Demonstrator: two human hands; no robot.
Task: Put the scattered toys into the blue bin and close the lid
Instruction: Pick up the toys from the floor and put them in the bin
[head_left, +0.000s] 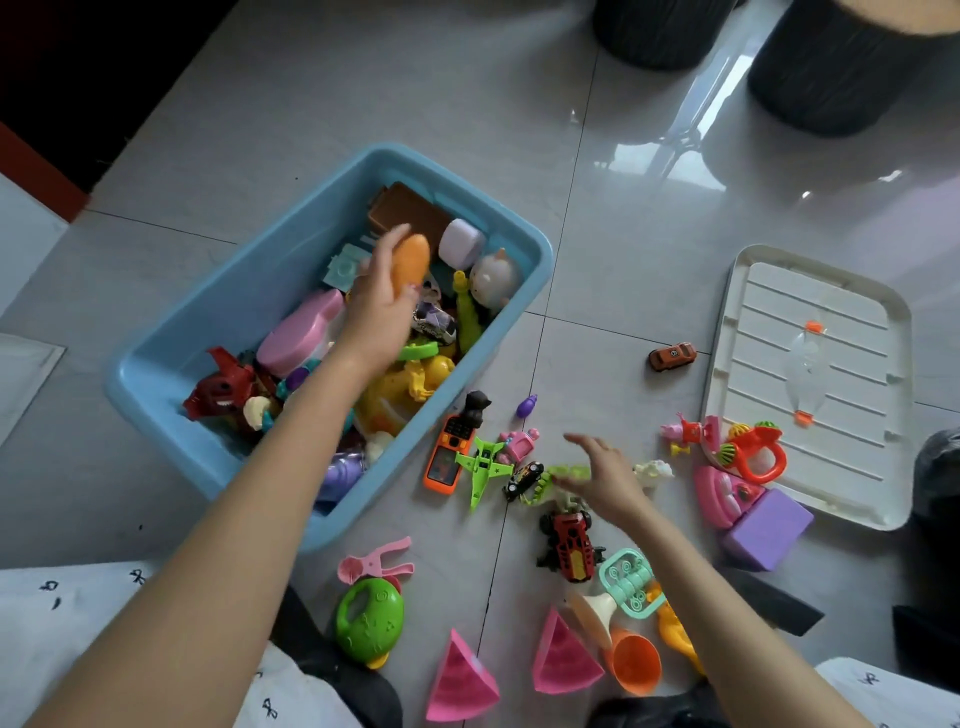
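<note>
Over the blue bin (249, 291) my left hand (376, 317) pinches a light orange toy (411, 262) lengthwise; right-hand fingers (584, 441) spread above floor toys.

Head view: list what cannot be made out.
- Bottom of the blue plastic bin: hidden by piled toys and the left forearm.
- Green toy dinosaur: partly covered by the right hand, so any grip is unclear.
- Black ribbed stools: cut off by the top edge.

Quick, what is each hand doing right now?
Left hand: holds an orange toy over the blue bin.
Right hand: open, holding nothing, above the green dinosaur on the floor.
</note>
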